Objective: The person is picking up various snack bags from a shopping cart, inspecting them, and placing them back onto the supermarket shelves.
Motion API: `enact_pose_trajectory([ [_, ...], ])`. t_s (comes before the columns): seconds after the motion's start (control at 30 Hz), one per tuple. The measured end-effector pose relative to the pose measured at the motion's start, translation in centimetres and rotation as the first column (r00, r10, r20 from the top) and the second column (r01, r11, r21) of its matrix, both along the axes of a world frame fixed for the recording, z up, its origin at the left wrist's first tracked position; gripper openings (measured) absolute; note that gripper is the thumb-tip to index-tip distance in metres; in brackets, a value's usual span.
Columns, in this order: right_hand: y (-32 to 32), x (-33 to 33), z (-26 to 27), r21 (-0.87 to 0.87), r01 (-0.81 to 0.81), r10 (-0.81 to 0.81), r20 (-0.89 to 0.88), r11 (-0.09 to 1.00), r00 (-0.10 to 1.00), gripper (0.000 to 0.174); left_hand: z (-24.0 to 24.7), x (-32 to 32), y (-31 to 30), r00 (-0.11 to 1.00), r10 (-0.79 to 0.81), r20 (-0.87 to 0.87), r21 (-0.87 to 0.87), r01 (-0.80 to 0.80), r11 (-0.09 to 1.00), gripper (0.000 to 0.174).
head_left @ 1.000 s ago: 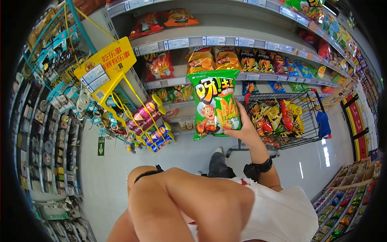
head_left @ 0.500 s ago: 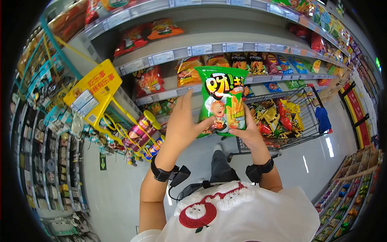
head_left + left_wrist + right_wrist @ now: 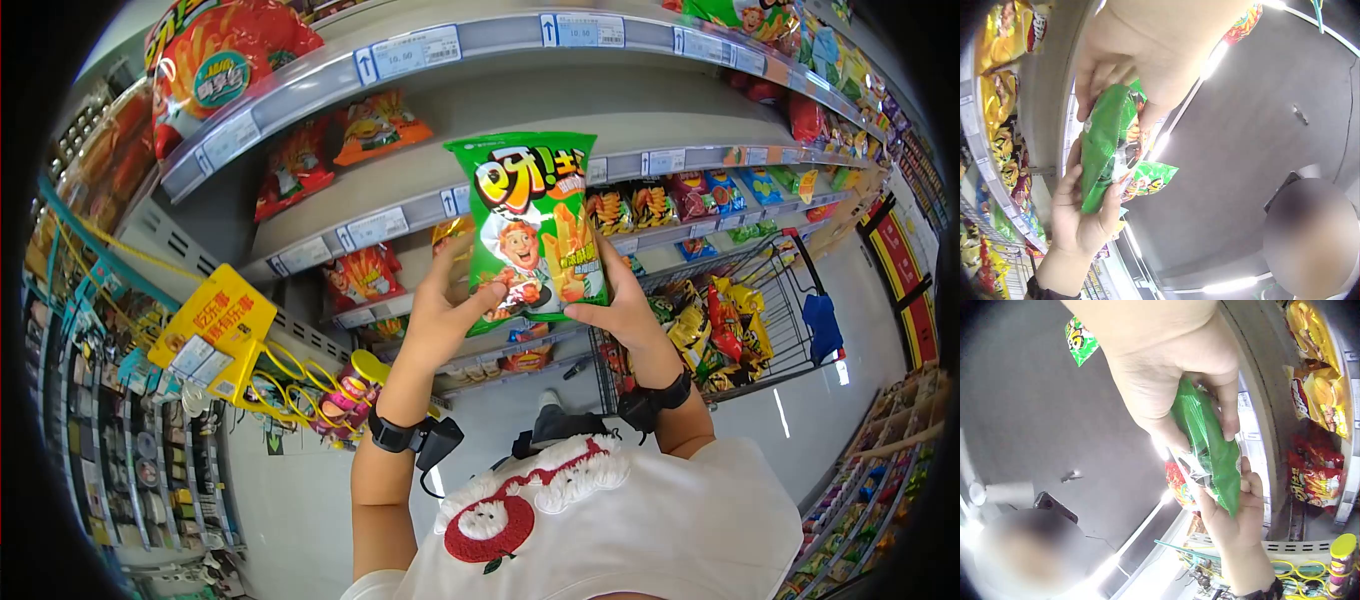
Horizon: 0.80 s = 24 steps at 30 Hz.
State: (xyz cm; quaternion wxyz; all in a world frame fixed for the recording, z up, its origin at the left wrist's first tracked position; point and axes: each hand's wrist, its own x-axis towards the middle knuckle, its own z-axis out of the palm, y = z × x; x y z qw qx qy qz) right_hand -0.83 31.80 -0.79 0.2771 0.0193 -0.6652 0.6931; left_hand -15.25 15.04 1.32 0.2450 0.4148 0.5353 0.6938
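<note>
A green bag of potato snacks (image 3: 525, 230) stands upright in front of the shelves, its cartoon chef facing the head camera. My left hand (image 3: 435, 310) grips its lower left side, thumb on the front and fingers behind. On the lower right, my right hand (image 3: 630, 305) holds it the same way. In the left wrist view the green bottom of the bag (image 3: 1100, 150) shows between both hands. The right wrist view has this underside (image 3: 1210, 447) too, with thumbs and fingers on opposite faces.
Shelves (image 3: 560, 95) with price tags and scattered snack bags rise ahead. To the right stands a wire shopping cart (image 3: 808, 265) holding several snack bags (image 3: 725, 320). A yellow hanging rack sign (image 3: 212, 325) and canisters (image 3: 345, 400) are at the left.
My left arm, earlier folded close before the camera, has reached forward and my left hand has taken hold of the bag. The right hand has kept its hold. The view has shifted toward the shelves.
</note>
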Motion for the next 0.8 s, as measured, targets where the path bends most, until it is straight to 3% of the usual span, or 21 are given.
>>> enact_pose_trajectory([
  [0.13, 2.9, -1.8, 1.4, 0.081, -0.007, 0.015, -0.1, 0.997, 0.995, 0.095, 1.1, -1.5, 2.7, 1.0, 0.02, 0.003, 0.086, -0.02, 0.996, 0.051],
  [0.37, 6.5, -2.9, 2.0, 0.101, 0.065, -0.05, -0.144, 0.993, 0.988, 0.093, 1.5, -2.3, 7.3, 0.998, 0.038, 0.053, 0.072, -0.042, 0.997, 0.05],
  [0.47, 8.9, -3.0, 0.1, 0.008, 0.168, -0.158, -0.3, 0.986, 0.941, 0.088, 1.2, -1.1, 9.7, 0.998, 0.037, 0.041, 0.061, -0.039, 0.997, 0.048],
  [0.5, 9.2, -3.0, -0.5, -0.179, 0.23, -0.277, -0.317, 0.957, 0.907, 0.082, 0.5, -0.6, 10.9, 0.999, 0.021, 0.024, 0.083, -0.023, 0.996, 0.048],
  [0.57, 11.0, -2.3, -2.8, -0.436, 0.233, -0.407, -0.363, 0.869, 0.838, 0.056, -0.1, 0.6, 12.8, 0.944, -0.011, -0.331, -0.103, -0.025, 0.994, 0.046],
  [0.63, 11.9, -0.6, -2.7, -0.369, 0.421, -0.546, -0.368, 0.829, 0.753, 0.04, 0.3, 1.5, 14.4, 0.913, -0.109, -0.394, -0.098, 0.076, 0.992, 0.041],
  [0.7, 12.4, 1.3, -2.9, -0.151, 0.601, -0.598, -0.44, 0.785, 0.67, 0.038, 0.3, 1.5, 15.9, 0.902, -0.208, -0.379, -0.093, 0.187, 0.978, 0.038],
  [0.77, 11.6, 2.4, -1.0, 0.075, 0.787, -0.673, -0.474, 0.612, 0.569, 0.037, -0.3, 1.2, 17.1, 0.912, -0.309, -0.27, -0.067, 0.303, 0.951, 0.038],
  [0.8, 11.3, 2.9, 0.1, 0.184, 0.85, -0.697, -0.501, 0.493, 0.513, 0.037, 0.0, 1.3, 17.2, 0.906, -0.409, -0.109, -0.125, 0.396, 0.91, 0.045],
])
